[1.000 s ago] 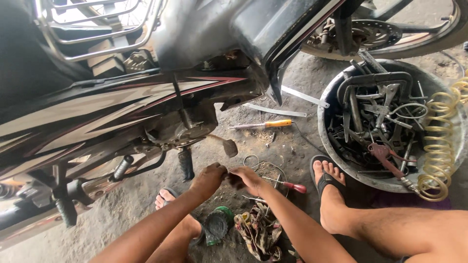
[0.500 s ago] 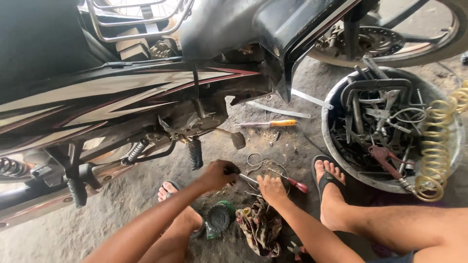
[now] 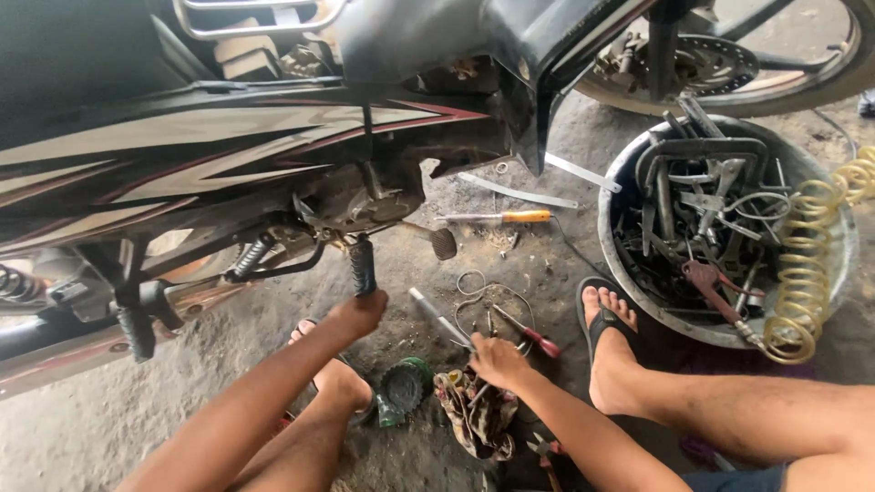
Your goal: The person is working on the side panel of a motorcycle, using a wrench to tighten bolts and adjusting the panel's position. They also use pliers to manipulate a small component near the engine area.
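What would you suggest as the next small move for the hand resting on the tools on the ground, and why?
Probably close the right hand around the metal rod beneath its fingers and lift it. The left hand already grips the motorcycle's footpeg, and the right is not clearly holding anything.

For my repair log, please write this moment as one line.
left hand: on footpeg | right hand: on tool above rag | motorbike | tool basin at right

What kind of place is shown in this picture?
Probably an informal motorcycle repair spot: a motorcycle stands on a rough concrete floor, beside a metal basin of tools, with a screwdriver lying loose.
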